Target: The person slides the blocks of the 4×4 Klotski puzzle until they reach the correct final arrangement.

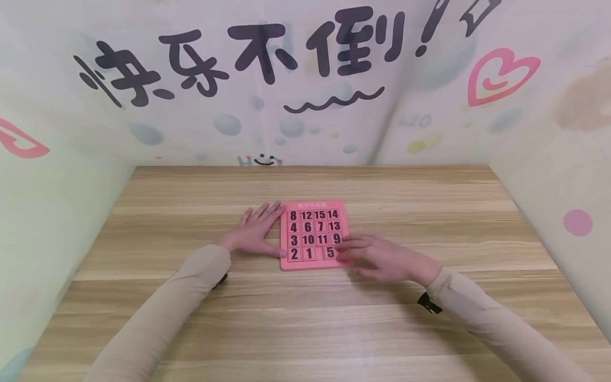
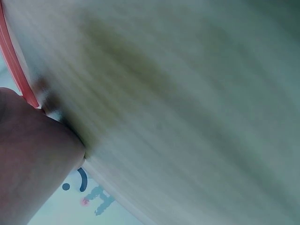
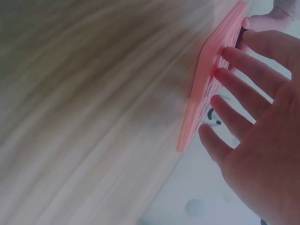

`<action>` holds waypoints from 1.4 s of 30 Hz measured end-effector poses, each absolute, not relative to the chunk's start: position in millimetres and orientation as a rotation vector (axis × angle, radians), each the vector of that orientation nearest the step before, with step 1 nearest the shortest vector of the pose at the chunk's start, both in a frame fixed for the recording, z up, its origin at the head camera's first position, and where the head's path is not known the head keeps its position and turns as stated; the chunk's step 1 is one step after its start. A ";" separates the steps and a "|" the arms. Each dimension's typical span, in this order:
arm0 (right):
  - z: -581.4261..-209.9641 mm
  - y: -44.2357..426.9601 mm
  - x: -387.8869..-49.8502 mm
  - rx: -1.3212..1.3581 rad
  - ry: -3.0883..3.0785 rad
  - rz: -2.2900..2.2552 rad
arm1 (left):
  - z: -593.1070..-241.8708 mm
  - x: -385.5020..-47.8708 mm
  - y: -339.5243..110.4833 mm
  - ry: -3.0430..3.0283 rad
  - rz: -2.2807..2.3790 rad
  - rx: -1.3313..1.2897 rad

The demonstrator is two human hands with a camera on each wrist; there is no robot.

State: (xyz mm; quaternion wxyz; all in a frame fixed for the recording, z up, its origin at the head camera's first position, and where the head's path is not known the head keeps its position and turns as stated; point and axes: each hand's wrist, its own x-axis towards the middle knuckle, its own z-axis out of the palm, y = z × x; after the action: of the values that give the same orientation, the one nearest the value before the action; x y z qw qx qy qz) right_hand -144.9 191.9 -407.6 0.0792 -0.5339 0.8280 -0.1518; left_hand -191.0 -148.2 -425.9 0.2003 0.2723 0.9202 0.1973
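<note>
Head view — pink board (image 1: 305,265), tiles (image 1: 307,227) numbered 1–15.

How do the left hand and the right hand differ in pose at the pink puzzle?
The left hand is at the left edge of the pink puzzle; the right hand, at its right. The left hand's thumb stretches wide from its fingers; the right hand's thumb and fingers lie closer together. Both emerge from pale sleeves.

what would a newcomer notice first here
Probably the pink number puzzle on the wooden table, with the left hand at its left edge and the right hand at its right. Behind, large dark characters run across the pale wall, a pink heart to their right.
</note>
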 end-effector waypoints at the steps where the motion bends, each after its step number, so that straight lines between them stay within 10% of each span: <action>1: -408.1 190.1 -144.7 -1.593 2.475 -0.452 | -426.1 -191.0 -148.2 2.573 0.551 0.763; 42: -411.9 197.9 -152.7 -1.387 2.561 -0.488 | -428.3 -191.9 -148.9 2.570 0.551 0.762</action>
State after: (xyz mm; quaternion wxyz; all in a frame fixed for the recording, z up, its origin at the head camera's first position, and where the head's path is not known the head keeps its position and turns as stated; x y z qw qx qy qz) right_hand -152.7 197.9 -411.9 0.0940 -0.4675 0.8634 -0.1646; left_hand -191.9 -148.9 -428.3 0.2010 0.2726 0.9200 0.1972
